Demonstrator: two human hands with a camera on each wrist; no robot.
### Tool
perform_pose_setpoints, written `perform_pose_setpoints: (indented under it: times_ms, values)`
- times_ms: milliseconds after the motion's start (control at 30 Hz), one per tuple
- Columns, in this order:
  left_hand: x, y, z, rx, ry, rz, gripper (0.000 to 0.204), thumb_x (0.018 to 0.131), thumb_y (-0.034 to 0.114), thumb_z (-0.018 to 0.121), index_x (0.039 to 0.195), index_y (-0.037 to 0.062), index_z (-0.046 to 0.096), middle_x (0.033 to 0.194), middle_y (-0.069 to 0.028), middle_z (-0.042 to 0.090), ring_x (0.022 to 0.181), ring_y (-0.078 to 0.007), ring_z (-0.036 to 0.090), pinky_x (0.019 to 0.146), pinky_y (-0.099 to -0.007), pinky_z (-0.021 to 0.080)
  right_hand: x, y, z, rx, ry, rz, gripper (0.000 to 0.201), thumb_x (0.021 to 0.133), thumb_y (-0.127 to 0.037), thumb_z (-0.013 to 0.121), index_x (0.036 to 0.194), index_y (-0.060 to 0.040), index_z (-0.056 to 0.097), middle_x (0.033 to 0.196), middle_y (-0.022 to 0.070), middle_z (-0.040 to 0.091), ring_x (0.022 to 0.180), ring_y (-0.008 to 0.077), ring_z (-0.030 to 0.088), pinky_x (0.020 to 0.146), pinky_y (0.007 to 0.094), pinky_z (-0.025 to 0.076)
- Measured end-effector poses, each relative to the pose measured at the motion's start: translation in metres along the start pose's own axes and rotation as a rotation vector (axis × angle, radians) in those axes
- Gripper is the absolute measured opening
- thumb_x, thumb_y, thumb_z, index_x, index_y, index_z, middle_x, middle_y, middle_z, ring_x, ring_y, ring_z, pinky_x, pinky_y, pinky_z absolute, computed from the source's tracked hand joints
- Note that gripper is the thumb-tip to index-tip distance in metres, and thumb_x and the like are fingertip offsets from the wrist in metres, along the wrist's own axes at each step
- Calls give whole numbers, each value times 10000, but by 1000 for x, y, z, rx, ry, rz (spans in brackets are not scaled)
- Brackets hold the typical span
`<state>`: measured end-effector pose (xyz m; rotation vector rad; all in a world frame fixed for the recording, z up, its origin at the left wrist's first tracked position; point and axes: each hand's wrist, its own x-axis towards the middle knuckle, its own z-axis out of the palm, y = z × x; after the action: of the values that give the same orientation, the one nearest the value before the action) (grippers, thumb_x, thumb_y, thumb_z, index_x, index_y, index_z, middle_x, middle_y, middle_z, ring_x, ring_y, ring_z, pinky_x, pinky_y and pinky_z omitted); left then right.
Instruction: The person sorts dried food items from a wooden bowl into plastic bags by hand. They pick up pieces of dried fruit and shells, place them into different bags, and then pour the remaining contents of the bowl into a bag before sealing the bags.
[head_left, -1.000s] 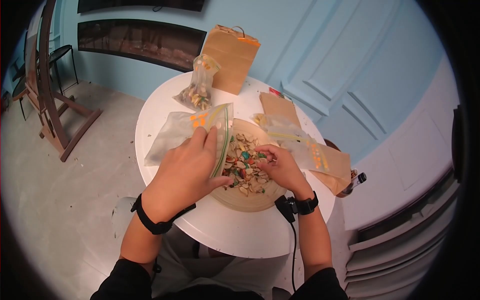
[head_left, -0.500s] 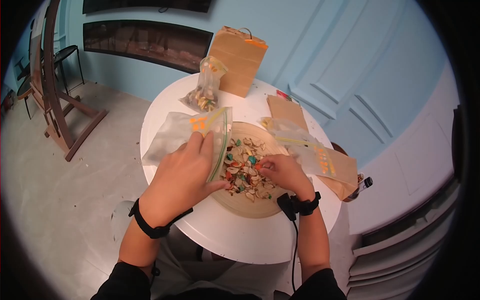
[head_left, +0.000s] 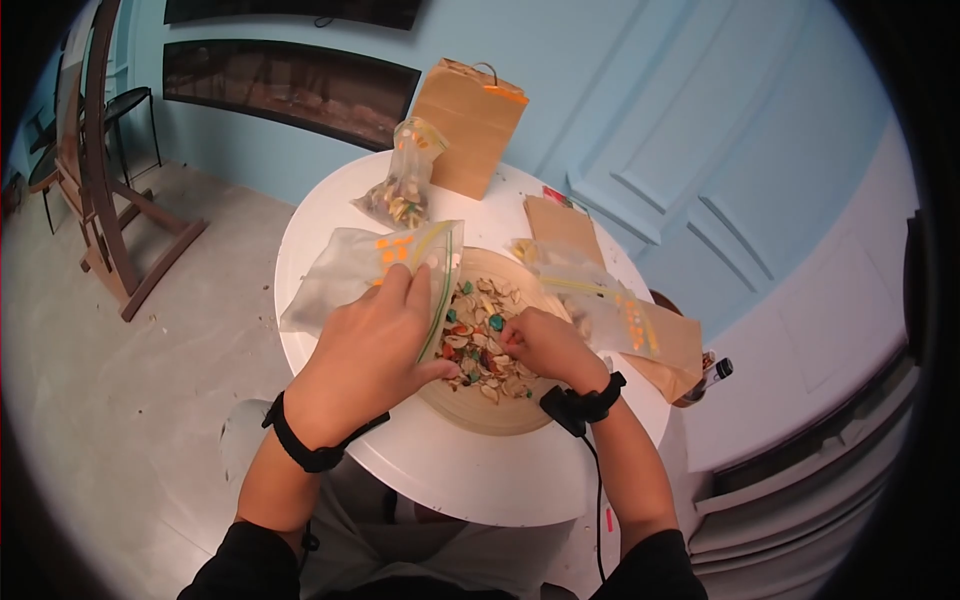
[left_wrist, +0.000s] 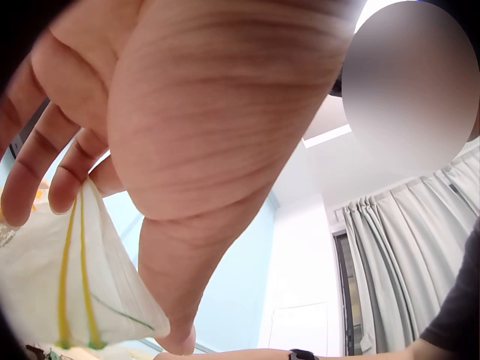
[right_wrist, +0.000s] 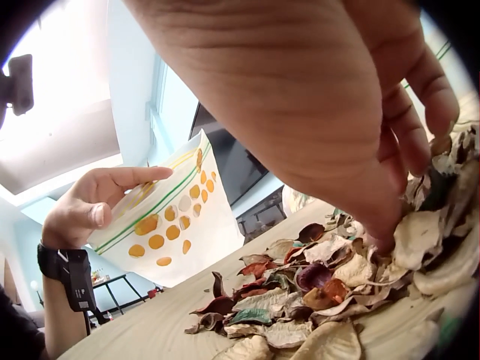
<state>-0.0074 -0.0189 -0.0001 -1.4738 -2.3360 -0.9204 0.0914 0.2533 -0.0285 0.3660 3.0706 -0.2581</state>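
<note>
My left hand (head_left: 360, 355) grips a frosted zip bag (head_left: 340, 275) by its mouth, tilted beside a round wooden tray (head_left: 490, 422). Orange dots mark the bag, and yellow and green lines run along its zip in the right wrist view. Dried petals (head_left: 492, 372) in cream, red and green are heaped on the tray. Over the heap's right side my right hand (head_left: 555, 345) reaches down with bent fingers. The right wrist view shows its thumb and fingertips in among the petals (right_wrist: 330, 292), gathering around some of them, partly hidden by the hand.
Behind the tray stand a filled clear bag (head_left: 400, 195) and a brown paper bag (head_left: 470, 130) on the white round table (head_left: 470, 480). At right lie another zip bag (head_left: 610, 310) and flat brown paper (head_left: 675, 350). A dark-capped bottle (head_left: 718, 372) is beyond the edge.
My right hand has come down over the heap, its fingers bending further in; the red piece at its fingertips no longer shows. My left hand keeps its hold on the bag.
</note>
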Motion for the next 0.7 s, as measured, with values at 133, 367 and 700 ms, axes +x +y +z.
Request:
perform_pose_setpoints:
  times_ms: [133, 367, 700]
  values:
    - [0, 0, 2, -5, -11, 5, 981, 676, 398, 903, 1392, -82, 437, 1075, -182, 562, 937, -351, 657, 735, -426, 560, -11, -9, -9, 38, 114, 11, 143, 843, -185, 738, 912, -61, 752, 819, 130, 726, 803, 312, 707, 741, 409, 550]
    - [-1, 3, 5, -11, -23, 18, 980, 680, 399, 900, 1396, -92, 446, 1090, -180, 562, 941, -336, 667, 734, -414, 570, -19, -10, -10, 379, 205, 82, 235, 802, -172, 794, 982, -26, 756, 815, 108, 737, 751, 242, 703, 720, 353, 544]
    - [-4, 3, 4, -5, -35, 28, 963, 690, 385, 895, 1398, -98, 457, 1091, -183, 559, 948, -335, 671, 740, -406, 567, -30, -42, -35, 240, 203, 105, 257, 817, -197, 830, 971, -9, 746, 832, 99, 718, 672, 191, 655, 657, 318, 522]
